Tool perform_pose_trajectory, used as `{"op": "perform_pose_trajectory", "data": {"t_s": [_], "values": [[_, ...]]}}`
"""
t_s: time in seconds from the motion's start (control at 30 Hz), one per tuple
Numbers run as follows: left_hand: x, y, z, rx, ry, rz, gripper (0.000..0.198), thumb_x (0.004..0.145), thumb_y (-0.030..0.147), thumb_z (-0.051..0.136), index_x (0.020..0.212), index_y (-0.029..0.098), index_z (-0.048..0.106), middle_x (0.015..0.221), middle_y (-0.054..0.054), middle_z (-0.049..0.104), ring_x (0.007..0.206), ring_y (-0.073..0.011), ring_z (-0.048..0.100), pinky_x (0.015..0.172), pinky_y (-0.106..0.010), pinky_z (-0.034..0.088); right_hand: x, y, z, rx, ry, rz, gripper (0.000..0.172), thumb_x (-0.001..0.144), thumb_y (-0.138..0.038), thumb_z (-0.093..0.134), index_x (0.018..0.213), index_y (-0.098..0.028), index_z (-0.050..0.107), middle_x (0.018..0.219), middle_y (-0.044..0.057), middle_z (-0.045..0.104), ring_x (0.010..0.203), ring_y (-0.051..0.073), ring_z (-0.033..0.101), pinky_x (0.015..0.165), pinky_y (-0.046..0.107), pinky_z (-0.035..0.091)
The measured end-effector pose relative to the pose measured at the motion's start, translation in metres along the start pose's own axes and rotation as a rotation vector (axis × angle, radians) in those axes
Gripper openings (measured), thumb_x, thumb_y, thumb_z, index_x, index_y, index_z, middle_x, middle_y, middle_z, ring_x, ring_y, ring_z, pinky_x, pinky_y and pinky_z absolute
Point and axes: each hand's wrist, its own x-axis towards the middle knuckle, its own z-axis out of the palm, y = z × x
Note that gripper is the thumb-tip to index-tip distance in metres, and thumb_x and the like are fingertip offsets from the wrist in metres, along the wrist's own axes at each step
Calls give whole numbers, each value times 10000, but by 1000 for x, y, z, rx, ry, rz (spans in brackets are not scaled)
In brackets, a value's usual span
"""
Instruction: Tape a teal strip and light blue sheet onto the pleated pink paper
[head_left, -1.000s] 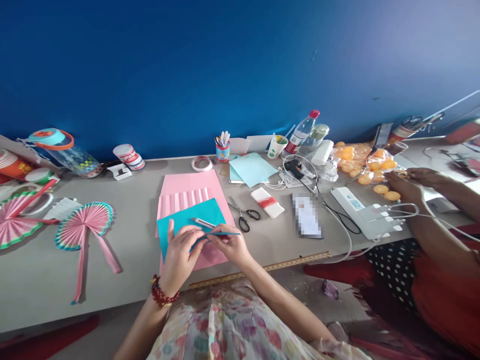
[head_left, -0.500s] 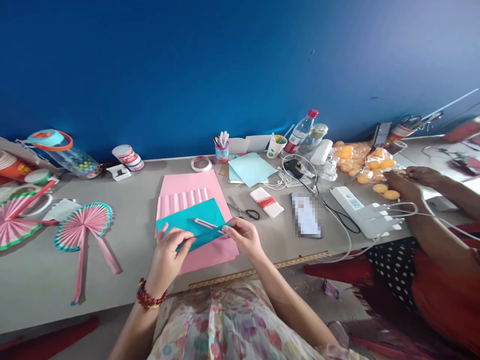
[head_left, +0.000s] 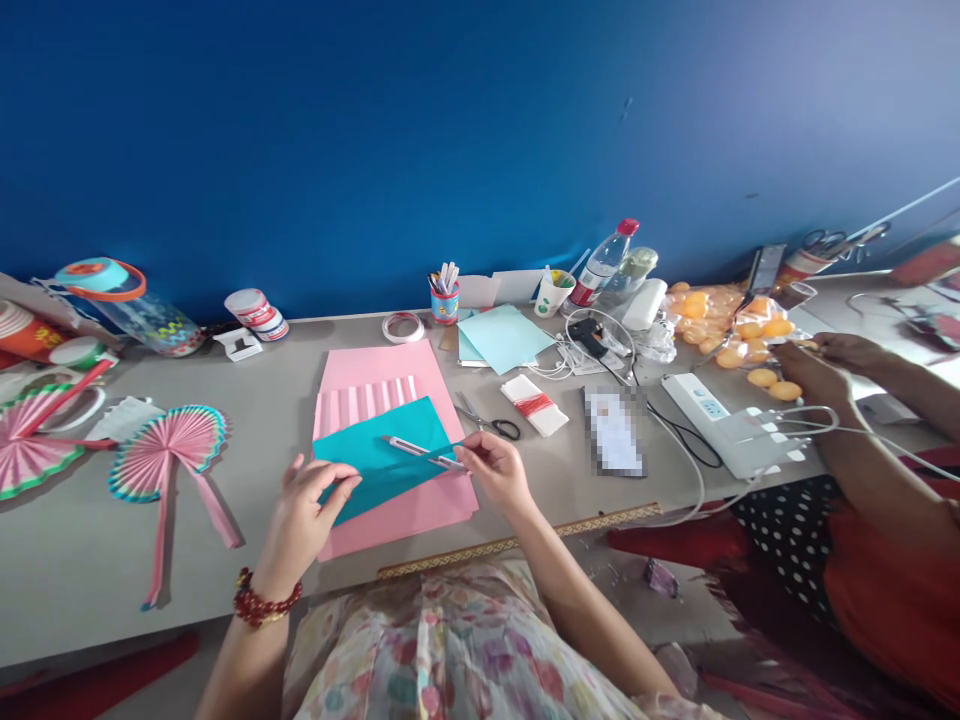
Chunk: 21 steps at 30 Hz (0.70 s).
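A narrow teal paper strip (head_left: 420, 461) stretches between my two hands. My left hand (head_left: 311, 510) pinches its left end between thumb and fingers, and a red bead bracelet is on that wrist. At the other end, my right hand (head_left: 495, 468) pinches the strip. Beneath it lies a teal paper sheet (head_left: 375, 430), tilted across larger pink sheets (head_left: 375, 362) and a pleated pink paper (head_left: 358, 402). A white utility knife (head_left: 405, 444) rests on the teal sheet, partly crossed by the strip.
Scissors (head_left: 491, 424), a red-wrapped white bundle (head_left: 534, 402) and a phone (head_left: 615, 430) lie to the right. Pink paper fans (head_left: 169, 448) are at left. A power strip (head_left: 701, 410) and a co-worker's hands (head_left: 817, 365) are farther right.
My left hand has moved left and slightly down, and my right hand slightly right. The strip between them is now drawn out longer and looks narrower.
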Motion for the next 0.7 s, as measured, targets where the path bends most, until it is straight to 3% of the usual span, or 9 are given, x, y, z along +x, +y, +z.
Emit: {"op": "perform_pose_trajectory", "data": {"t_s": [0.2,0.53,0.7], "values": [[-5,-12,-7,-20,-17,-52,246,939,447,498,924,258,655,806,4,725,766,-174,660,1122,-430,292,-1,3,-6,-90,9,5,311,811,-469,660,720,-174,628,617,-2,572,556,118,499,513,226,400],[-5,-15,3,-15,-10,-60,267,957,444,467,985,262,660,844,-11,734,811,-197,665,1098,-426,294,-7,6,-16,-258,11,-30,293,857,-418,612,692,-177,635,615,-6,588,556,118,473,537,232,359],[-3,-7,1,150,143,-60,237,957,388,480,1020,262,670,981,-52,732,950,-239,647,1056,-444,337,-8,5,-12,-274,19,-52,268,868,-393,597,704,-184,636,621,-7,579,563,122,475,535,235,356]]}}
